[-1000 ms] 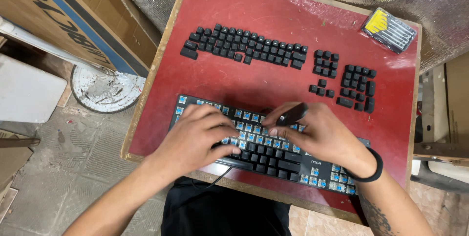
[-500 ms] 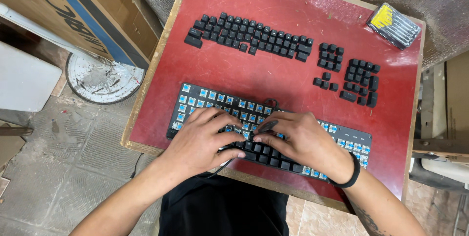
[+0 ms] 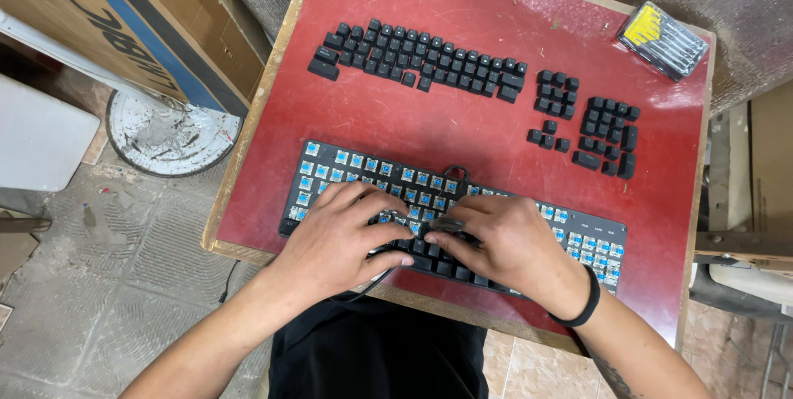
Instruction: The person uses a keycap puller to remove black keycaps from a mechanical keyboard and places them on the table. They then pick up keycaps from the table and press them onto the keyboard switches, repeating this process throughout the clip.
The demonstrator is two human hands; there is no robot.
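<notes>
1. A red worktop (image 3: 462, 130) carried the work; on its far half lay black keycaps (image 3: 417, 59) set out in keyboard order, with smaller clusters of keycaps (image 3: 591, 122) to their right.
2. A clear case of small screwdrivers (image 3: 663, 40) with a yellow insert sat at the far right corner of the worktop.
3. Left of the worktop, cardboard boxes (image 3: 124, 27) leaned over a round, paint-crusted lid (image 3: 169, 130) on the tiled floor.
4. The keyboard (image 3: 496, 217) lay along the near edge, most of its blue switches bare, with some black caps in the near rows.
5. Both hands covered the middle of the keyboard, hiding the keys beneath.
6. Compared with half a second earlier, the hands had drawn closer to each other over the keyboard's centre, and the keyboard stayed in the same place on the worktop.
7. The left hand (image 3: 339, 238) rested on the keyboard with fingers curled and pressing on the near rows.
8. The right hand (image 3: 512, 242), with a black band at the wrist, lay with fingers bent; its fingertips nearly met the left hand's over a small dark part, though I could not tell whether it was pinched.
</notes>
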